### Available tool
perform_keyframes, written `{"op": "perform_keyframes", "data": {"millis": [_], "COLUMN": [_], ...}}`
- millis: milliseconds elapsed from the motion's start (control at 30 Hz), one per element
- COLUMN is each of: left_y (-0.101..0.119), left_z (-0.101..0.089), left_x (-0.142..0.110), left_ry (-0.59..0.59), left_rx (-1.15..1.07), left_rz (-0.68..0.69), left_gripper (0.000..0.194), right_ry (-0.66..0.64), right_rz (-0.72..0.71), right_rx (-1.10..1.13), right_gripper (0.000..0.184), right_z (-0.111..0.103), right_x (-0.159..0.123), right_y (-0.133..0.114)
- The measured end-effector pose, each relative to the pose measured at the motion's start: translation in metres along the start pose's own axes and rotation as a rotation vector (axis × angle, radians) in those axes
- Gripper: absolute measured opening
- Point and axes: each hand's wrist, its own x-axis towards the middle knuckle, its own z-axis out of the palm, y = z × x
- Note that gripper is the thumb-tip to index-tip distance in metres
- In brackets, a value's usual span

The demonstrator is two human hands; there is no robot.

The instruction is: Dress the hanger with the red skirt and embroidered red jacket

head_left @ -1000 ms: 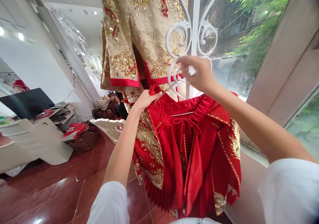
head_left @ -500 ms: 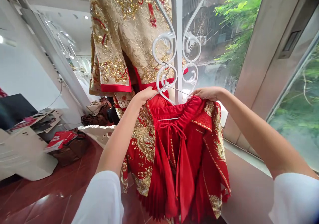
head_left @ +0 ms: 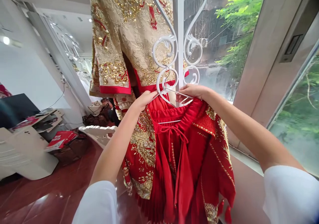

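A thin wire hanger (head_left: 171, 91) carries a red skirt (head_left: 184, 184) with a gathered waistband and a tied drawstring, together with a red jacket (head_left: 143, 144) embroidered in gold. Its hook is at the scrolls of a white metal stand (head_left: 178, 44); whether it rests on them I cannot tell. My left hand (head_left: 146, 99) is closed on the hanger's left arm, by the jacket's shoulder. On the other side my right hand (head_left: 194, 91) has its fingers closed about the hanger's right arm, just above the waistband. Part of the hanger is hidden inside the clothes.
Behind the stand hangs a beige-gold sequined garment (head_left: 144, 54) with red trim. To the right is a large window (head_left: 211, 51) with a metal frame. A white desk (head_left: 27, 151) with a dark monitor (head_left: 16, 107) stands left, beside a brown bag (head_left: 72, 149) on red floor tiles.
My right hand has slid inward along the hanger, toward its middle. The jacket's right side has swung outward, and red tassels now show at its lower edge. My left hand has shifted slightly down.
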Motion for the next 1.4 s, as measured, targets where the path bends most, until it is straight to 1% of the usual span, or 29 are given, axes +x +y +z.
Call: {"op": "perform_keyframes", "data": {"millis": [100, 167, 267, 367, 433, 500, 567, 633, 733, 800, 867, 900, 933, 1000, 1067, 1100, 1167, 1200, 1267, 1300, 1367, 1400], "left_y": [0.0, 0.0, 0.0, -0.002, -0.004, -0.004, -0.001, 0.002, 0.005, 0.003, -0.003, -0.008, -0.013, -0.026, -0.038, -0.042, -0.048, -0.049, -0.048, -0.047, -0.046, -0.046], "left_z": [-0.002, -0.004, -0.009, -0.016, -0.02, -0.023, -0.023, -0.022, -0.026, -0.038, -0.056, -0.067, -0.077, -0.095, -0.104, -0.105, -0.104, -0.103, -0.103, -0.105, -0.111, -0.115], "left_x": [-0.004, -0.006, -0.007, -0.006, -0.005, -0.007, -0.01, -0.015, -0.021, -0.023, -0.024, -0.026, -0.028, -0.035, -0.045, -0.05, -0.061, -0.068, -0.08, -0.086, -0.095, -0.096], "left_ry": [-0.053, -0.113, -0.201, -0.271, -0.275, -0.239, -0.204, -0.188, -0.22, -0.198, -0.14, -0.122, -0.126, -0.197, -0.248, -0.251, -0.208, -0.17, -0.042, 0.052, 0.246, 0.303], "left_rx": [-0.023, -0.047, -0.102, -0.159, -0.177, -0.162, -0.11, -0.035, 0.076, 0.167, 0.292, 0.359, 0.415, 0.474, 0.474, 0.471, 0.49, 0.515, 0.575, 0.59, 0.561, 0.54], "left_rz": [0.005, -0.011, -0.073, -0.119, -0.105, -0.079, -0.069, -0.058, 0.005, 0.083, 0.131, 0.133, 0.121, 0.081, 0.086, 0.105, 0.166, 0.198, 0.252, 0.274, 0.308, 0.316], "left_gripper": [0.033, 0.029, 0.024, 0.026, 0.028, 0.028, 0.027, 0.029, 0.032, 0.034, 0.037, 0.039, 0.041, 0.045, 0.049, 0.049, 0.045, 0.042, 0.039, 0.04, 0.042, 0.044], "right_ry": [-0.157, -0.205, -0.181, -0.149, -0.16, -0.162, -0.097, 0.048, 0.266, 0.358, 0.388, 0.354, 0.28, 0.08, -0.075, -0.114, -0.153, -0.155, -0.089, -0.027, 0.08, 0.096], "right_rz": [0.095, 0.148, 0.164, 0.168, 0.197, 0.214, 0.167, 0.089, 0.006, -0.03, -0.057, -0.062, -0.056, -0.012, 0.063, 0.099, 0.131, 0.113, -0.003, -0.088, -0.241, -0.279], "right_rx": [-0.013, -0.016, -0.052, -0.092, -0.097, -0.099, -0.1, -0.103, -0.129, -0.185, -0.231, -0.232, -0.222, -0.194, -0.18, -0.176, -0.156, -0.139, -0.095, -0.071, -0.039, -0.036], "right_gripper": [0.02, 0.023, 0.025, 0.025, 0.027, 0.028, 0.025, 0.022, 0.025, 0.028, 0.03, 0.03, 0.031, 0.035, 0.036, 0.035, 0.027, 0.023, 0.021, 0.022, 0.022, 0.021], "right_z": [0.007, 0.009, 0.011, 0.011, 0.011, 0.012, 0.013, 0.015, 0.017, 0.017, 0.013, 0.009, 0.005, -0.007, -0.017, -0.02, -0.022, -0.02, -0.014, -0.011, -0.006, -0.004], "right_x": [0.002, 0.0, -0.005, -0.006, -0.004, -0.001, 0.001, 0.002, 0.001, -0.001, -0.003, -0.004, -0.006, -0.01, -0.012, -0.013, -0.014, -0.014, -0.016, -0.018, -0.022, -0.023], "right_y": [-0.004, -0.006, -0.007, -0.007, -0.007, -0.006, -0.004, -0.002, 0.0, 0.001, 0.001, 0.001, 0.002, 0.004, 0.006, 0.007, 0.008, 0.008, 0.009, 0.009, 0.011, 0.012]}}
